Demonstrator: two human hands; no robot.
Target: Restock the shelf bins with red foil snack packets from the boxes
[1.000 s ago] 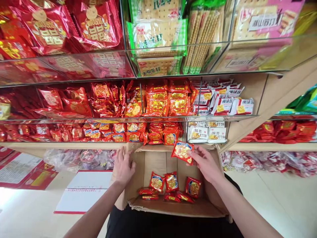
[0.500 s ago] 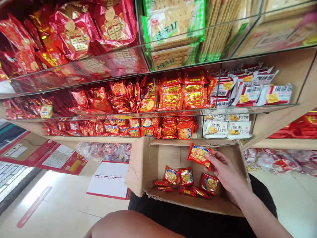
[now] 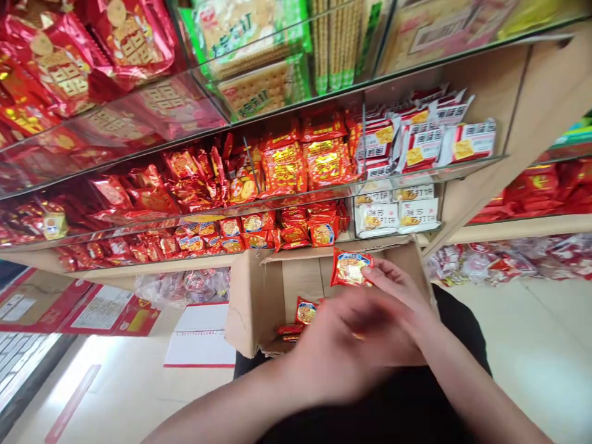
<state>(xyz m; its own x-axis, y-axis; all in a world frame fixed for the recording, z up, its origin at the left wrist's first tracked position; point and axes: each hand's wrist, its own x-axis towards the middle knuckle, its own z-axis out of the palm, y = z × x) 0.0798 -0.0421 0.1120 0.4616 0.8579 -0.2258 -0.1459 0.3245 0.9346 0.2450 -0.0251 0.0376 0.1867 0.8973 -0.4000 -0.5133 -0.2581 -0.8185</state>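
My right hand [image 3: 398,288] pinches a small red snack packet [image 3: 348,269] near its right edge, above the far side of an open cardboard box [image 3: 241,308]. Blurred by motion, my left hand [image 3: 346,339] lies across the box just below the right hand. Its fingers are smeared, so whether it grips anything does not show. Left of it, a few red packets [image 3: 306,310] rest on the box floor; the rest of the inside is hidden behind my hands. The box is on or against my dark-clothed lap.
Beyond the box stand glass-fronted shelves holding red packets [image 3: 282,166], white-and-red packets [image 3: 422,145], white cracker packs [image 3: 377,217] and green-edged crackers [image 3: 259,86]. Bagged goods [image 3: 504,259] sit under the right shelf. On the floor at left lies a white-topped carton [image 3: 201,342].
My left hand has come in from the lower left over the box, covering most packets. My right hand still holds its packet. The view has shifted and tilted.
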